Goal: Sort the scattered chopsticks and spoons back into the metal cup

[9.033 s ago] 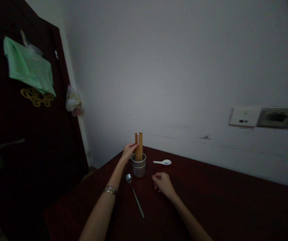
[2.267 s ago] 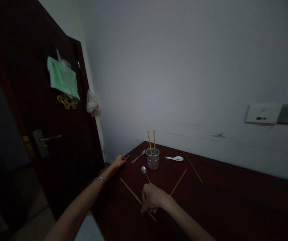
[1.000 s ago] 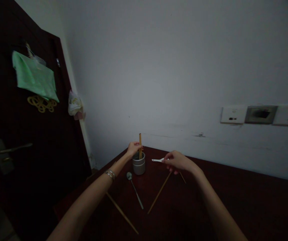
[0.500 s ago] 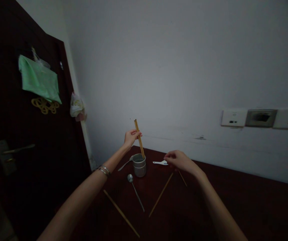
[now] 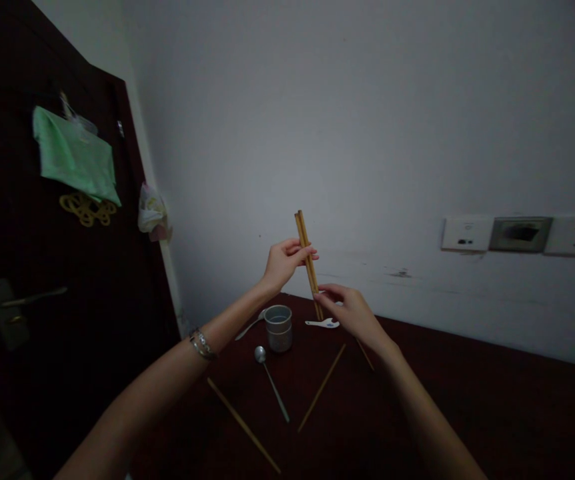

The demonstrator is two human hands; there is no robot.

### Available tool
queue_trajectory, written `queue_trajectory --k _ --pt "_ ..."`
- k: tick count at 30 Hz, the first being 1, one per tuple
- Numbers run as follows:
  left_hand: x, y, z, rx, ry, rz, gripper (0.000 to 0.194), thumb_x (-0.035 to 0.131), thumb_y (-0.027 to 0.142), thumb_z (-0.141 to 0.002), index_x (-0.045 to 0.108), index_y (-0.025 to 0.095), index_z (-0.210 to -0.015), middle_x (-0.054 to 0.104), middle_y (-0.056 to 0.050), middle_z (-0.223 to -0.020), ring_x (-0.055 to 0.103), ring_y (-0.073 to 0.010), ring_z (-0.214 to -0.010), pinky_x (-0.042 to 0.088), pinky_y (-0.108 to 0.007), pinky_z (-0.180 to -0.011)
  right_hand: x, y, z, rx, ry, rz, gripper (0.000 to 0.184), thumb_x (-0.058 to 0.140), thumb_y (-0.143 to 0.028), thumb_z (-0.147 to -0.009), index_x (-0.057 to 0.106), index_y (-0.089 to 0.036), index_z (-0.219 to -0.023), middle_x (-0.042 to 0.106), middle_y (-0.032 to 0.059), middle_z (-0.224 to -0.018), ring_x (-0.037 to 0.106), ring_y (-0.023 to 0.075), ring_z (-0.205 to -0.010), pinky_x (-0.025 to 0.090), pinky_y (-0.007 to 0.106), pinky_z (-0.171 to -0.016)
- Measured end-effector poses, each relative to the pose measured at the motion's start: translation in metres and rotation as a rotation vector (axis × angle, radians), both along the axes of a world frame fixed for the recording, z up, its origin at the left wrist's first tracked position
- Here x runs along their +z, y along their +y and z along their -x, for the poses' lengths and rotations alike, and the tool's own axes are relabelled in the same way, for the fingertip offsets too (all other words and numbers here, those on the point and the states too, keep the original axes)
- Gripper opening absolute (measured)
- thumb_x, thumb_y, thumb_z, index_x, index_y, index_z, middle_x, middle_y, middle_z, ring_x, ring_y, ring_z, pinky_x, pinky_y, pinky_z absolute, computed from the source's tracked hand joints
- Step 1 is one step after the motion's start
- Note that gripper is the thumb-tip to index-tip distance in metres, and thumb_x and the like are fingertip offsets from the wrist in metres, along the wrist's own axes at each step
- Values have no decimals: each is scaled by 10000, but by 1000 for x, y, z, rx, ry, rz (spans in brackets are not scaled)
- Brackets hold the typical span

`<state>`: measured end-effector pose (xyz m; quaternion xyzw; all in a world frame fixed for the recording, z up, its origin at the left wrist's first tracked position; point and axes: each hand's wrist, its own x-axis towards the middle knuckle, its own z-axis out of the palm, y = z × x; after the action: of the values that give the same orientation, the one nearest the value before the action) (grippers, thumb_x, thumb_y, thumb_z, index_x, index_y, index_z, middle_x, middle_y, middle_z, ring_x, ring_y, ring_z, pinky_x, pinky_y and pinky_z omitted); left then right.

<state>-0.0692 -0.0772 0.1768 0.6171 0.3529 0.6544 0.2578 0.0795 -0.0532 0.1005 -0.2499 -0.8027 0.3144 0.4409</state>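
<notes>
Wooden chopsticks [image 5: 311, 274] mid-frame: your left hand [image 5: 281, 264] pinches them; whether your right hand [image 5: 353, 313] grips is unclear. Early release could drop them.

Dark table [image 5: 487, 400] with cup [image 5: 278, 335], spoons [image 5: 260, 355], chopsticks [image 5: 321, 389]

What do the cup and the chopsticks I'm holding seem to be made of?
Cup: probably metal, judging by its grey, satin-like sheen; which metal, I can't tell. Chopsticks: likely wood or bamboo, smooth-looking, from their yellow-brown colour.
</notes>
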Motion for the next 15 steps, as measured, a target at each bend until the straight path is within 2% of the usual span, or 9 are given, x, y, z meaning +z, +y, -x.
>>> queue_trajectory --k 3,8,12,15 --pt "-2 1 -6 -12 -37 22 252 647 275 -705 574 91 -860 672 -106 -838 653 -182 -727 505 -325 -714 -1 -1 1 38 23 89 331 516 -405 -745 651 -123 -854 633 45 -704 553 124 -580 445 206 -462" --pt "-9 12 -6 -15 -98 96 258 622 292 -737 561 96 -893 664 -105 -824 649 -166 -704 518 -302 -675 -4 2 6 69 118 249 343 580 -424 -683 639 -113 -813 621 34 -646 540 106 -498 434 190 -375" --pt "-5 26 11 152 -79 156 356 563 383 -773 545 108 -998 648 -81 -747 622 -124 -589 492 -223 -536 -13 7 12 75 106 364 288 580 -386 -686 620 -117 -782 615 27 -639 554 102 -494 416 169 -340" --pt "2 43 43 309 -9 115 401 496 411 -808 532 120 -1081 588 -15 -628 503 -50 -408 383 -151 -412 -28 12 17 -11 -58 381 215 564 -324 -707 614 -115 -704 546 -12 -502 485 74 -381 369 158 -310"
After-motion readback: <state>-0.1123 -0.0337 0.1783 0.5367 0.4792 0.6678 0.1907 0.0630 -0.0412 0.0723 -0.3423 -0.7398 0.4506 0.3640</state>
